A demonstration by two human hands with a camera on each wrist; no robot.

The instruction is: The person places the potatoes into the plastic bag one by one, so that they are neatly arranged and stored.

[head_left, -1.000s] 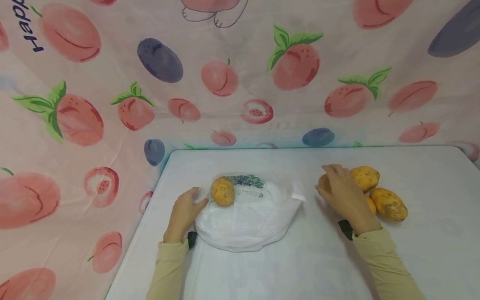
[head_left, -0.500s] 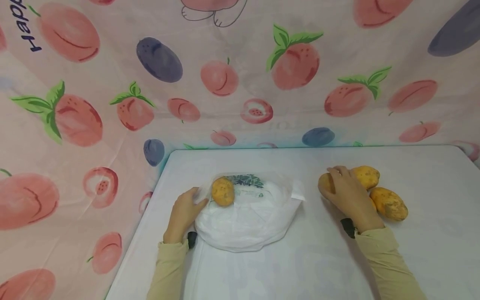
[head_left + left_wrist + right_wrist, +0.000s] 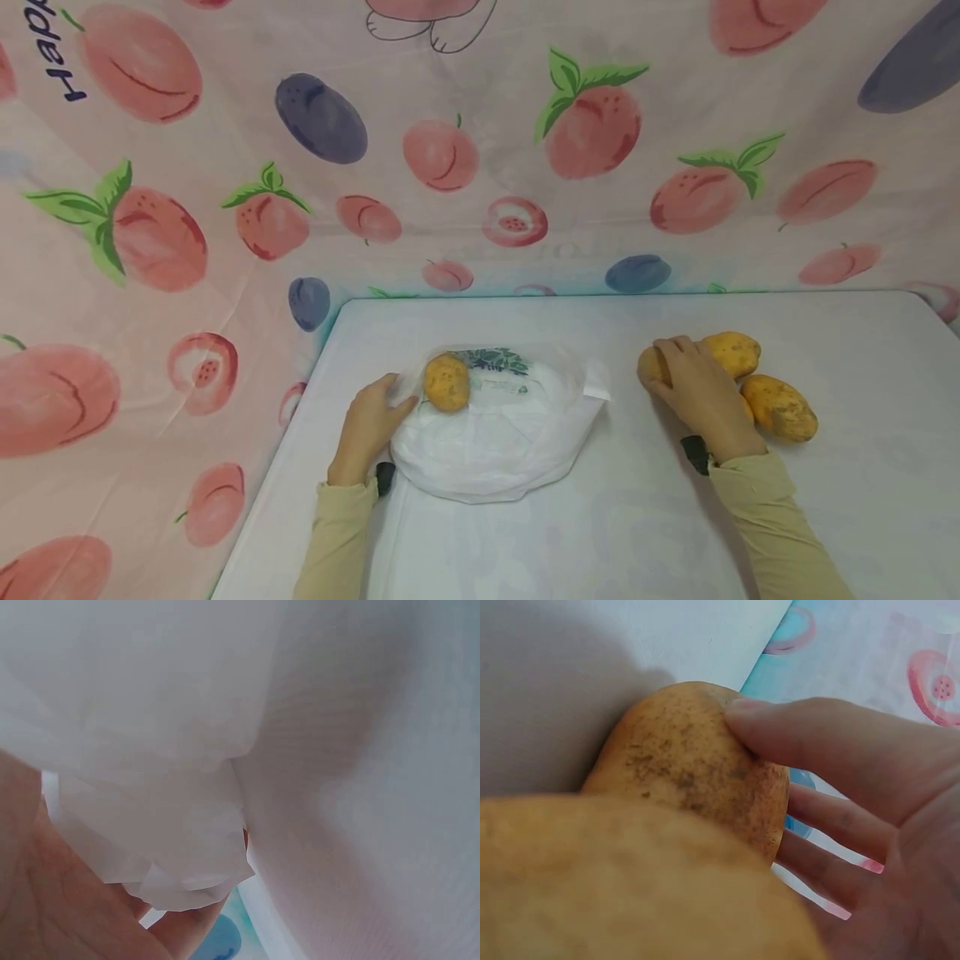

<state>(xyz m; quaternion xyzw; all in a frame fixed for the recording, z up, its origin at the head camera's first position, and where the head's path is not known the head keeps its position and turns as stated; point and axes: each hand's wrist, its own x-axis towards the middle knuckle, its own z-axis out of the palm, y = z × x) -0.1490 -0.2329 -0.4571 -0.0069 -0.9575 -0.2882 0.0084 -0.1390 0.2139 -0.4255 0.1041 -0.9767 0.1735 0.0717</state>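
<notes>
A white plastic bag (image 3: 510, 450) with a green leaf print lies flattened on the table, with one yellow potato (image 3: 447, 383) on its left part. At the bag's left edge my left hand (image 3: 367, 425) grips the plastic; in the left wrist view, fingers (image 3: 187, 930) pass behind the bag's crumpled border. My right hand (image 3: 701, 396) holds another potato (image 3: 682, 750) at the left of a small group, thumb on its near side and fingers along the other. The palm hides part of that group in the head view.
Beside the right hand lie a potato (image 3: 733, 355) behind, a brown-patched potato (image 3: 780, 408) to the right, and one mostly covered by the wrist. The white table (image 3: 600, 533) ends at a peach-print cloth (image 3: 465, 75) at the back and left.
My right hand has shifted slightly right and toward me, its fingers settling lower over the potato. The left hand, the bag and the potato on it have stayed put.
</notes>
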